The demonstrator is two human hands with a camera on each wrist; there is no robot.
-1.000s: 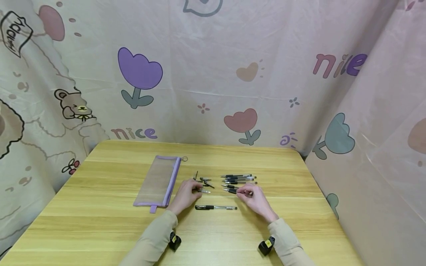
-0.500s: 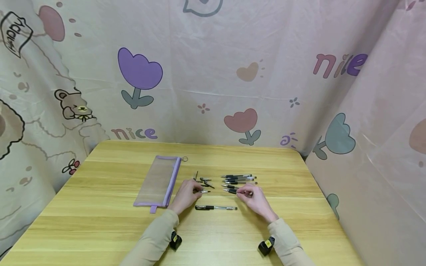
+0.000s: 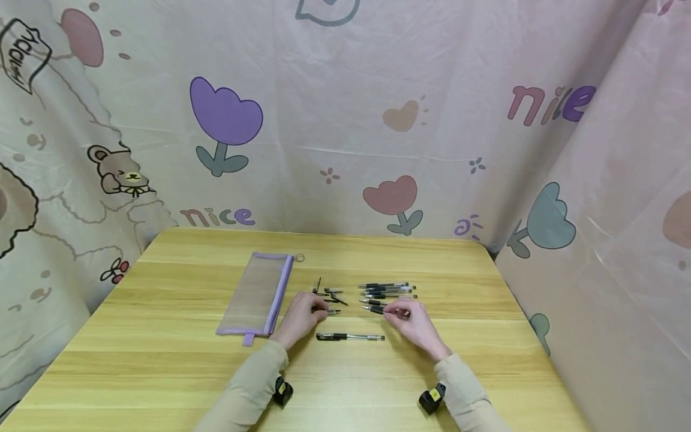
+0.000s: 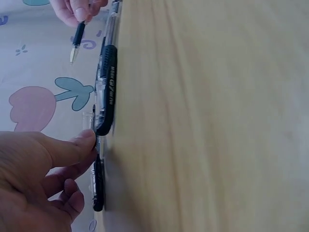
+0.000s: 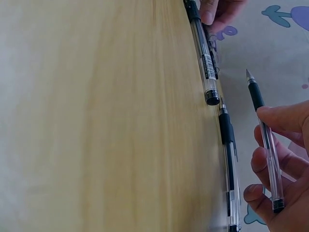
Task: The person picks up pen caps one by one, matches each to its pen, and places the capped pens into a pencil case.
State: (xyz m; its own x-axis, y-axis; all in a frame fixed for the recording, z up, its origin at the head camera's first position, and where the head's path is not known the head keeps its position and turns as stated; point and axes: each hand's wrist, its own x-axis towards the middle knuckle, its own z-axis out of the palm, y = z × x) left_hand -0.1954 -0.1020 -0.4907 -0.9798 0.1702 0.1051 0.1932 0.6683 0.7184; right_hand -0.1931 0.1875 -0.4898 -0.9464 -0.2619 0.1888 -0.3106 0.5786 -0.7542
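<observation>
My left hand point(image 3: 300, 318) pinches a clear pen cap point(image 4: 88, 119) between thumb and fingers, low over the table. In my right hand point(image 3: 414, 325) is an uncapped gel pen point(image 5: 271, 162) with a black grip, its bare tip pointing left toward the other hand. The cap and the pen are apart. Between the hands and nearer to me lies a capped gel pen point(image 3: 351, 337). Several loose caps point(image 3: 337, 299) lie just beyond the left hand. Past the right hand, several uncapped pens point(image 3: 387, 290) lie side by side.
A mesh zip pouch point(image 3: 254, 294) with purple edging and a key ring point(image 3: 300, 258) lies flat at left. The wooden table point(image 3: 135, 354) meets a printed curtain point(image 3: 324, 132) at the back and sides.
The cap has turned slightly in my left fingers. Both hands stay in nearly the same place, and the right hand keeps its hold on the pen.
</observation>
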